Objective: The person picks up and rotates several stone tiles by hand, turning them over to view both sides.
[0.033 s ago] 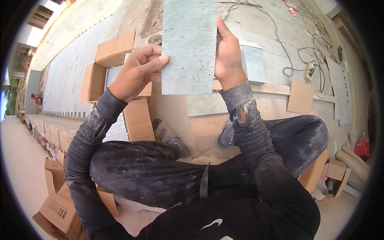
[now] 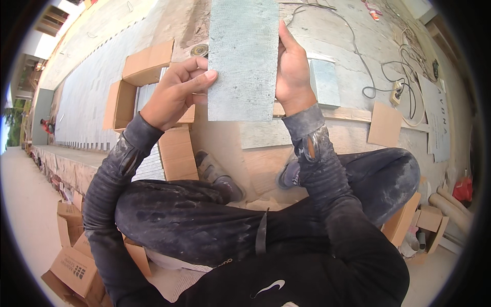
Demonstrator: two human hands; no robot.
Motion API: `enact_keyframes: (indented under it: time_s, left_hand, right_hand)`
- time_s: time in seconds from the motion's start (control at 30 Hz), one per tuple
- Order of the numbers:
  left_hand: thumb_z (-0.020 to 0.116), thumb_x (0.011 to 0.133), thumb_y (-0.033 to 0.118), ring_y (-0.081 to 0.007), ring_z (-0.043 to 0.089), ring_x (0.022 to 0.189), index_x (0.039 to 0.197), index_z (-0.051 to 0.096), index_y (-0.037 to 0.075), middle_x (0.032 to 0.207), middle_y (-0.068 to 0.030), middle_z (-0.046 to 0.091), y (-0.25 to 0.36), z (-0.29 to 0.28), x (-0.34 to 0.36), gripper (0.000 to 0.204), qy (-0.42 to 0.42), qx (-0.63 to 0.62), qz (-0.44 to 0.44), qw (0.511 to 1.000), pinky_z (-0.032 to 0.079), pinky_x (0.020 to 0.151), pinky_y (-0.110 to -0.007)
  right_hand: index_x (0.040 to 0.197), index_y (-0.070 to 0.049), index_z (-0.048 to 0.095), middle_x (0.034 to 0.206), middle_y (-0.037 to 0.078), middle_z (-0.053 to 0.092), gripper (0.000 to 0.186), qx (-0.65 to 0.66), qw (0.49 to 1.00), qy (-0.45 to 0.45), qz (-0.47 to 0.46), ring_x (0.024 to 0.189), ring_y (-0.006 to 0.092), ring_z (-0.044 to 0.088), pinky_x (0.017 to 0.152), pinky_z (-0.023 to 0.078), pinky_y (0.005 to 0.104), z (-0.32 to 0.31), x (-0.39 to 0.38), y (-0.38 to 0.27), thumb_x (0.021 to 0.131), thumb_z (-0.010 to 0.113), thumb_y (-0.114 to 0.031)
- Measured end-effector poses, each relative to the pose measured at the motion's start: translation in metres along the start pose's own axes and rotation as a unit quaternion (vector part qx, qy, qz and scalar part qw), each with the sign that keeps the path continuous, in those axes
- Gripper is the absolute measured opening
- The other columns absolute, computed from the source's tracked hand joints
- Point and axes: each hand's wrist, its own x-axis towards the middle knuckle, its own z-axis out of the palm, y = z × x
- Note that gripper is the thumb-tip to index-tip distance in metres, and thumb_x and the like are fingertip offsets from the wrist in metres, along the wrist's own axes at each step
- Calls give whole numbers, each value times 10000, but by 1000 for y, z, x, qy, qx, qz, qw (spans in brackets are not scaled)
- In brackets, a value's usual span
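A long grey-green stone tile [image 2: 243, 66] with a pitted face is held up in front of me, its far end cut off by the picture's top edge. My left hand [image 2: 180, 92] pinches its left edge, thumb on the face and the other fingers partly behind. Along the right edge my right hand [image 2: 294, 71] grips it, with the thumb pointing up the side and most fingers hidden behind the tile. Below the left hand an opened cardboard box [image 2: 123, 105] holds more tiles standing on edge. Another stack of grey tiles [image 2: 325, 84] lies beyond my right wrist.
A wooden plank [image 2: 348, 113] and a flat cardboard piece [image 2: 384, 124] lie to the right. Dark cables run to a socket block [image 2: 396, 93] at the far right. A round disc [image 2: 199, 50] sits behind the left hand. Torn boxes [image 2: 76, 268] stand at lower left.
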Motion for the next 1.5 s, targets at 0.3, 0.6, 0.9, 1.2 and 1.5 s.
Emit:
enact_keyframes:
  time_s: [0.3,0.6,0.9,1.2,1.5]
  left_hand:
    - [602,934,247,-16,530,705,989,612,47,821,36,574,-2,-5,0,207,11,32,5,999,463,619,-159]
    - [582,943,237,-52,566,715,999,625,27,845,-2,608,-16,-18,3,222,64,-14,-129,990,482,614,-196]
    - [579,947,232,-131,673,812,1064,603,-33,945,-104,671,-15,-16,3,290,32,-64,-141,987,565,755,-253]
    - [650,905,292,-91,637,827,1023,644,23,900,-32,659,-6,-8,2,294,-21,78,-39,996,537,753,-226]
    - [679,879,303,-109,643,833,1024,664,13,916,-52,675,-1,-9,-2,324,-12,102,-20,994,539,763,-248]
  right_hand:
    - [1338,-10,423,1279,173,542,511,-40,999,32,-13,1174,291,555,963,500,427,-7,3,9,1022,293,-390]
    - [1294,34,450,1226,171,566,448,-118,982,143,40,1126,255,564,962,475,395,-21,8,23,1025,309,-296]
    - [1269,46,472,1196,177,588,448,-72,987,136,47,1074,262,610,892,530,369,-28,11,29,1019,327,-296]
    - [1257,40,473,1156,192,599,507,-124,989,85,-14,1028,248,641,839,570,355,-20,6,13,1024,299,-375]
    - [1265,20,461,1149,180,601,517,-171,982,46,-69,1008,237,650,811,578,337,-14,1,7,1025,286,-403]
